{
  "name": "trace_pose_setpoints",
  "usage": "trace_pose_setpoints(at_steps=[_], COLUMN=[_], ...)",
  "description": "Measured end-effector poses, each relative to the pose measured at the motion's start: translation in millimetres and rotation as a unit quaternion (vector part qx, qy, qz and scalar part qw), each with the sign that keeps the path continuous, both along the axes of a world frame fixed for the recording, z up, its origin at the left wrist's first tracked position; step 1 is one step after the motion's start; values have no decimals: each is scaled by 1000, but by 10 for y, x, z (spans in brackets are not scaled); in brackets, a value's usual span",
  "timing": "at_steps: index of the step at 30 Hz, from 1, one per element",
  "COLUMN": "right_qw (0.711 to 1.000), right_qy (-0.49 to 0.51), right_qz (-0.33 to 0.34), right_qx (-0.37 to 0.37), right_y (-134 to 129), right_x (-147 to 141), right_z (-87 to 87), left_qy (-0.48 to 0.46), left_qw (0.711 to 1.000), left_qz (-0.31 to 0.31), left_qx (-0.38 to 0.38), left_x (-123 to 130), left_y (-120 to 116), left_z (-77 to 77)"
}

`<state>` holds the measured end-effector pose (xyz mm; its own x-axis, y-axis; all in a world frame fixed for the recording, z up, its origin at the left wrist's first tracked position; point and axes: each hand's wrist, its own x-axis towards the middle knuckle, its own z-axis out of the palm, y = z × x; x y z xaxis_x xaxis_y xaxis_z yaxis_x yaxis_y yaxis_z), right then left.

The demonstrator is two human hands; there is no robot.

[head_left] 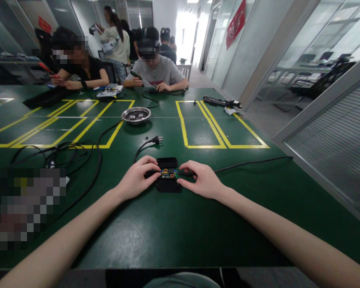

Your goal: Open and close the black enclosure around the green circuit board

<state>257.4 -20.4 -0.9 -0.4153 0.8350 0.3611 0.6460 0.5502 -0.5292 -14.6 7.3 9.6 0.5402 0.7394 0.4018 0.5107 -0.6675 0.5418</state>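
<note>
Apparently the circuit board (169, 173) points sideways, lengthwise between the hands (139, 177)

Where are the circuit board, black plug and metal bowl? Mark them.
Circuit board (169, 173), head view: middle of its exposed face.
Black plug (156, 140), head view: its body.
Metal bowl (136, 122), head view: its near wall.

The green table (168, 228) is bearing yellow tape lines (183, 128). From the open black case (169, 186), a metal bowl (137, 122) is standing at eleven o'clock, tangled cables (73, 145) are lying at nine, a black metallic object (217, 103) at one.
</note>
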Motion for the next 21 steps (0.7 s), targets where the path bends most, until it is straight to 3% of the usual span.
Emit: trace_pose_setpoints(at_steps=[12,21], right_qw=[996,993], right_qy=[-17,-18], right_qz=[20,99], right_qx=[86,60], right_y=[31,-62], right_x=[98,87], right_z=[52,120], left_qy=[20,41], left_qw=[999,995], left_qz=[-23,-81], left_qx=[-17,-51], left_x=[-64,-92], left_y=[-14,-87], left_z=[153,257])
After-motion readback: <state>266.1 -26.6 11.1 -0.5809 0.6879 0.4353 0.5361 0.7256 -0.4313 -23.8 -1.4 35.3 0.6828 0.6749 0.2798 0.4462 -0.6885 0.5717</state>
